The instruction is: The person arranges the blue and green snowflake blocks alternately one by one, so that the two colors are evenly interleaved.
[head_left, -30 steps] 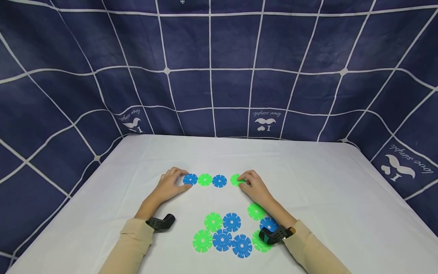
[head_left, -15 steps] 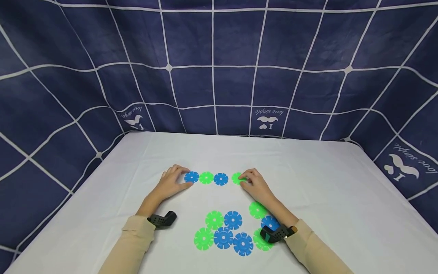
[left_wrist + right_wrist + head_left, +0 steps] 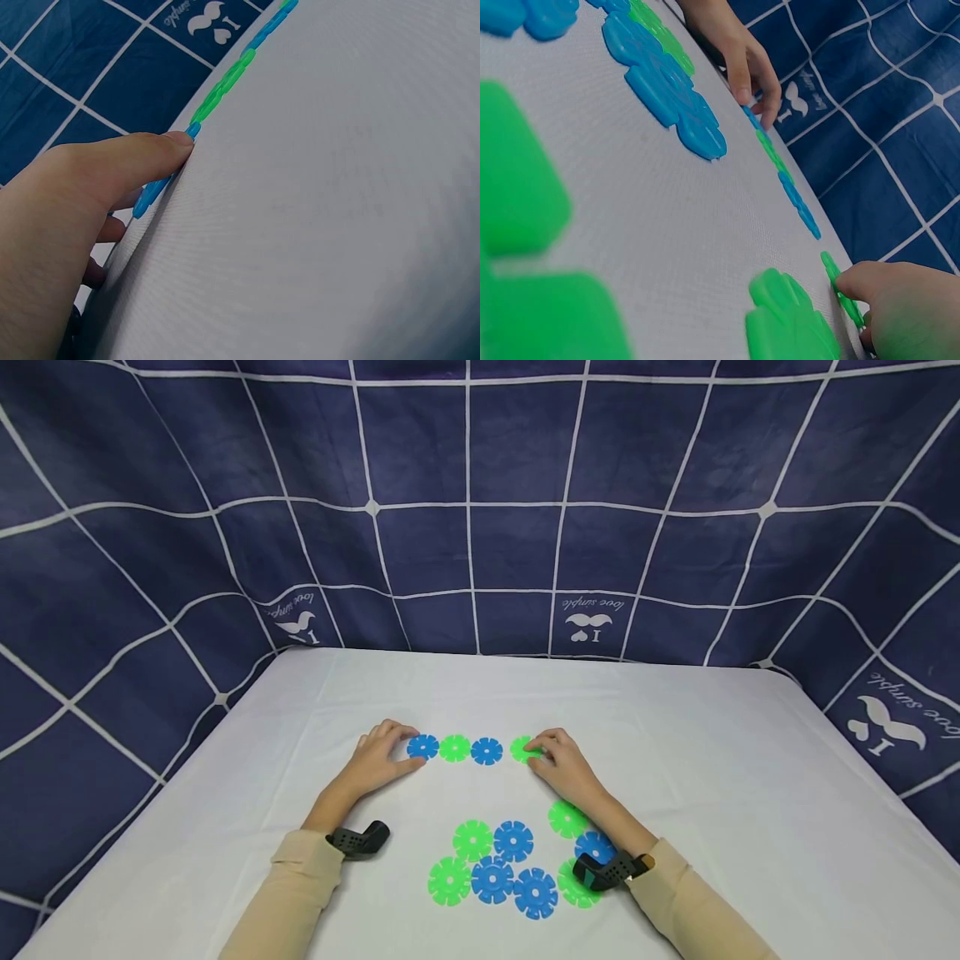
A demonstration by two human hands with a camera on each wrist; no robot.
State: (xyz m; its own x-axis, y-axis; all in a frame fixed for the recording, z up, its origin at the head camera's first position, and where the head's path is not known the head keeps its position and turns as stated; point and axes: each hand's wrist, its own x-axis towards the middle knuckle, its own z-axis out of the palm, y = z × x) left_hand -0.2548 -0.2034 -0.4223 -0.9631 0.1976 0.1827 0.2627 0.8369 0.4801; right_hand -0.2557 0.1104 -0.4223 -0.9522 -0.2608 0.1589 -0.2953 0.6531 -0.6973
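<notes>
A row of notched plastic snowflake discs lies across the white table in the head view. My left hand (image 3: 378, 760) grips the blue disc (image 3: 423, 747) at the left end, thumb on the near rim and fingers at the far side. Beside that disc sit a green disc (image 3: 454, 748) and a second blue disc (image 3: 487, 752), edges meeting. After a small gap, another green disc (image 3: 521, 749) is pinched between thumb and fingers of my right hand (image 3: 566, 770), which cover its right part. In the right wrist view this green disc (image 3: 829, 264) shows nearly edge-on.
Nearer to me lie several loose discs, among them a green one (image 3: 449, 882), a blue one (image 3: 536, 893) and a green one (image 3: 567, 819) by my right forearm. My right wrist strap partly hides others. A dark blue checked curtain (image 3: 517, 552) stands behind the table (image 3: 675, 735).
The head view has shifted slightly. Both hands keep their places on the same discs, and the gap in the row looks the same.
</notes>
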